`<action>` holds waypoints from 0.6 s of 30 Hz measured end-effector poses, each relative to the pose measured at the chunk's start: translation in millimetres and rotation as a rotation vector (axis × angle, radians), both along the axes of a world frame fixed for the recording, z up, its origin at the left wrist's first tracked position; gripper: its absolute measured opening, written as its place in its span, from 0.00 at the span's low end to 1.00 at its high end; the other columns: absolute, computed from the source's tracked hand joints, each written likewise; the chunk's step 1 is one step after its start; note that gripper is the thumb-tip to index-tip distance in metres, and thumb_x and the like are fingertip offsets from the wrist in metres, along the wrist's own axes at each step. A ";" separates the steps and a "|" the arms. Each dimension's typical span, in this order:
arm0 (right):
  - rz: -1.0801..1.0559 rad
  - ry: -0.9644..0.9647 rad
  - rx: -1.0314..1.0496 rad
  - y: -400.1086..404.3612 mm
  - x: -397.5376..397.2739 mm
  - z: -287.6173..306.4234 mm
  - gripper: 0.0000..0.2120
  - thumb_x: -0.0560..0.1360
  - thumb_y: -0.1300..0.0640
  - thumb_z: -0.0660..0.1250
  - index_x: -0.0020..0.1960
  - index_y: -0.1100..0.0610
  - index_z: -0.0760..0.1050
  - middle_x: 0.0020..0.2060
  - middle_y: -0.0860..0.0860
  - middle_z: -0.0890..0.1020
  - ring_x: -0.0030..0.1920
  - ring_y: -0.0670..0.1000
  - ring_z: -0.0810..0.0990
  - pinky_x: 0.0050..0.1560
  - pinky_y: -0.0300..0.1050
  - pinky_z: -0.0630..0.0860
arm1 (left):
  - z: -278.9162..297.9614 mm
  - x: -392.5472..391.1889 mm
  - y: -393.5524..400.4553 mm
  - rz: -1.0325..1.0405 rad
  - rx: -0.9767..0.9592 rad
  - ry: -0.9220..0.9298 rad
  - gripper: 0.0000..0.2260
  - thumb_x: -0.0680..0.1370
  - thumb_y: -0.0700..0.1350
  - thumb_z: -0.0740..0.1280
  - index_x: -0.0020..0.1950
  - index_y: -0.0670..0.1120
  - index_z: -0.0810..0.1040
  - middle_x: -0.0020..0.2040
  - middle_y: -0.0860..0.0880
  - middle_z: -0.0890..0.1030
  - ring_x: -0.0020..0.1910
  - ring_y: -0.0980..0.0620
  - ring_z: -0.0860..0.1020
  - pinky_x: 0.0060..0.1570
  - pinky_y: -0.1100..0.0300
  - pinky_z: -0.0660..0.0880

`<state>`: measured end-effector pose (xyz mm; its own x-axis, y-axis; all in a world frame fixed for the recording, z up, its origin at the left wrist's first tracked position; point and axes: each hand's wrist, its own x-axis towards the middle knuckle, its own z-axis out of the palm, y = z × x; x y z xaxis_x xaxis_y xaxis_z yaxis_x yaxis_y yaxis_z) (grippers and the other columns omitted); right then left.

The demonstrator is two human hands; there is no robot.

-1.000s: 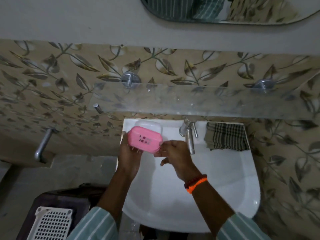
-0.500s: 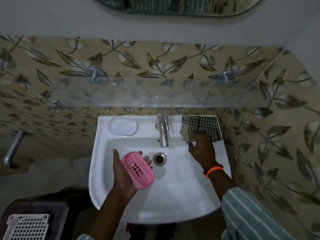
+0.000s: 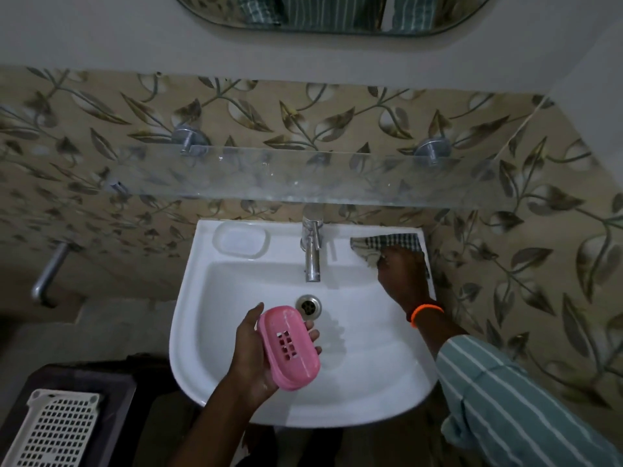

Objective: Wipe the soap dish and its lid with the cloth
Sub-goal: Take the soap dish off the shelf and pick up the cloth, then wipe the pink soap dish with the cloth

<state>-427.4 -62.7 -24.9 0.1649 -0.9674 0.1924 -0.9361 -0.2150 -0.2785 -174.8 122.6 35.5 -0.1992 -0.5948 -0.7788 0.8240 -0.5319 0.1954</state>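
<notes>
Pink oval plastic soap dish (image 3: 289, 347) sits gripped in the left hand (image 3: 251, 355) over the white basin (image 3: 371, 365), while the right hand (image 3: 403, 276) closes on the checked cloth (image 3: 384, 242) at the rim, fetching it; next, lift it across to wipe.

The person is wearing a teal shirt with thin pale stripes; its right sleeve (image 3: 512, 402) is showing loose and creased. An orange band (image 3: 425, 312) is circling the right wrist, beside a darker band. The left forearm (image 3: 215, 416) is showing bare.
</notes>
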 end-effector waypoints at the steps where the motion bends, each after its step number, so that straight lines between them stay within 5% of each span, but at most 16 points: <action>1: -0.018 -0.086 -0.016 1.1 -3.1 5.6 0.05 0.71 0.63 0.67 0.45 0.58 0.81 0.41 0.58 0.84 0.44 0.62 0.81 0.47 0.53 0.74 | 2.1 -1.6 1.1 -0.010 -0.008 -0.008 0.30 0.77 0.61 0.63 0.53 0.33 0.85 0.52 0.33 0.83 0.54 0.34 0.79 0.74 0.38 0.64; 6: -0.172 -0.690 -0.025 32.5 -3.2 59.1 0.06 0.75 0.57 0.65 0.47 0.58 0.78 0.38 0.51 0.82 0.41 0.51 0.80 0.43 0.46 0.76 | 24.2 -5.2 11.3 -0.037 -0.087 0.037 0.34 0.78 0.67 0.60 0.55 0.37 0.86 0.55 0.34 0.83 0.56 0.34 0.78 0.69 0.41 0.68; 9: -0.219 -0.846 -0.022 68.0 3.2 99.9 0.07 0.77 0.57 0.68 0.54 0.55 0.79 0.44 0.52 0.84 0.45 0.54 0.82 0.50 0.54 0.80 | 37.4 -2.1 13.3 -0.036 -0.158 -0.001 0.31 0.78 0.68 0.60 0.65 0.43 0.82 0.57 0.36 0.81 0.52 0.35 0.81 0.62 0.42 0.74; 13: -0.042 -0.802 0.157 126.5 36.9 146.4 0.10 0.76 0.54 0.72 0.56 0.46 0.78 0.45 0.49 0.83 0.43 0.52 0.84 0.45 0.55 0.83 | 45.9 9.6 13.9 -0.071 -0.260 -0.079 0.33 0.77 0.68 0.59 0.72 0.46 0.76 0.55 0.36 0.82 0.50 0.36 0.82 0.59 0.44 0.78; 18: 0.229 -0.649 0.259 184.8 100.9 182.7 0.14 0.72 0.58 0.75 0.56 0.48 0.80 0.48 0.42 0.84 0.47 0.39 0.82 0.48 0.35 0.80 | 47.2 16.2 20.5 -0.175 -0.307 -0.116 0.34 0.77 0.71 0.55 0.68 0.48 0.81 0.60 0.39 0.82 0.54 0.42 0.83 0.62 0.46 0.77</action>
<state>-326.5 122.1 157.8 0.2991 -0.9500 0.0901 -0.5048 -0.2377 -0.8299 -158.6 143.1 82.7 -0.2395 -0.7690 -0.5927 0.6884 -0.5650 0.4549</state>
